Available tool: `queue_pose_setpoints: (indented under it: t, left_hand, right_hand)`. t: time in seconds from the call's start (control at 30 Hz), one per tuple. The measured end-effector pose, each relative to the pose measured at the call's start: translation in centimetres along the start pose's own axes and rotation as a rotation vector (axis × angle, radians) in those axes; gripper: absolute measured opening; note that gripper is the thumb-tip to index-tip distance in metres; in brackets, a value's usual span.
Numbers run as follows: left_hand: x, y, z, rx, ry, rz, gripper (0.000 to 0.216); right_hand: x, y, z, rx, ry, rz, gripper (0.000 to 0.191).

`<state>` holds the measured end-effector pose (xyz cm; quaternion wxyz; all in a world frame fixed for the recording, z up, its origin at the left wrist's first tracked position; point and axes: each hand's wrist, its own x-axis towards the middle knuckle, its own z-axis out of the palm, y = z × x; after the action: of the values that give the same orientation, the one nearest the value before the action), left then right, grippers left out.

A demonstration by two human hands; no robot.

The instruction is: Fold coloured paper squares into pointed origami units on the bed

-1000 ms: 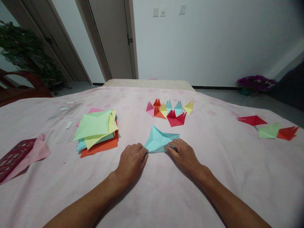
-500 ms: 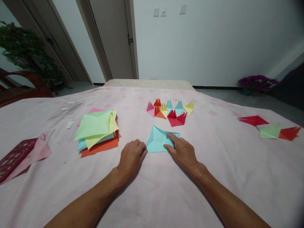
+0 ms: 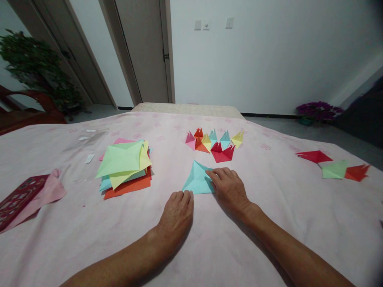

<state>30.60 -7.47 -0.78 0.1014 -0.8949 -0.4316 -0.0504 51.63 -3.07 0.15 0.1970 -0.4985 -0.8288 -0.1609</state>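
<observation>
A light blue folded paper [image 3: 196, 181] lies flat on the pink cloth [image 3: 209, 247] in front of me. My right hand [image 3: 229, 187] rests on its right part, fingers stretched out and pressing the fold down. My left hand [image 3: 177, 213] lies on the cloth just below the paper's lower left edge, fingers loosely curled, holding nothing. Beyond the paper stands a cluster of small folded paper shapes [image 3: 214, 141] in pink, orange, yellow, blue and red.
A stack of coloured paper sheets [image 3: 125, 167] lies to the left. At the far left are a dark red box [image 3: 18, 197] with pink paper. Three folded pieces, red, green and orange [image 3: 335, 165], lie at the right. A door, a plant and purple flowers stand behind.
The right flap of the blue paper has been folded over leftwards, so the shape is narrower. My right hand moved onto it. My left hand slid back off the paper's corner.
</observation>
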Motion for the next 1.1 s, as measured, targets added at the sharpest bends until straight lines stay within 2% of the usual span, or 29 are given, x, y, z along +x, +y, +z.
queue_pose_setpoints:
  t: [0.17,0.27,0.4,0.5,0.67,0.77,0.83,0.9,1.0,1.1]
  left_hand:
    - [0.0,0.3,0.2,0.008,0.025,-0.008,0.028]
    - [0.0,0.2,0.3,-0.015,0.035,-0.020,0.028]
    - [-0.1,0.1,1.0,-0.015,0.078,-0.066,0.034]
    - [-0.3,0.1,1.8,0.008,0.124,-0.062,0.043]
    - [-0.4,0.1,2.4,0.000,0.062,-0.064,0.045]
    - [-0.4,0.1,2.6,0.019,0.073,-0.037,0.046]
    - [-0.4,0.1,2.8,0.044,0.094,-0.021,0.046]
    - [-0.4,0.1,3.0,0.061,0.104,-0.012,0.047]
    - [-0.5,0.0,3.1,0.053,0.101,0.000,0.047]
    - [-0.6,-0.1,3.0,0.019,0.082,0.011,0.048]
  right_hand:
    - [3.8,-1.8,0.7,0.127,-0.067,-0.321,0.041]
    - [5.2,-2.5,1.7,0.170,-0.106,-0.440,0.034]
    - [5.2,-2.5,2.1,0.134,-0.098,-0.453,0.012]
    - [4.2,-2.0,2.1,0.097,-0.015,-0.437,0.016]
    - [2.7,-0.9,2.3,0.129,0.076,-0.486,0.019]
    - [2.2,-0.5,2.5,0.138,0.085,-0.497,0.020]
    - [2.1,-0.4,2.5,0.140,0.077,-0.475,0.025]
    - [2.2,-0.5,2.5,0.148,0.081,-0.390,0.031]
    - [2.5,-0.6,2.6,0.175,0.082,-0.168,0.044]
    - [2.9,-0.6,3.0,0.189,0.023,0.065,0.058]
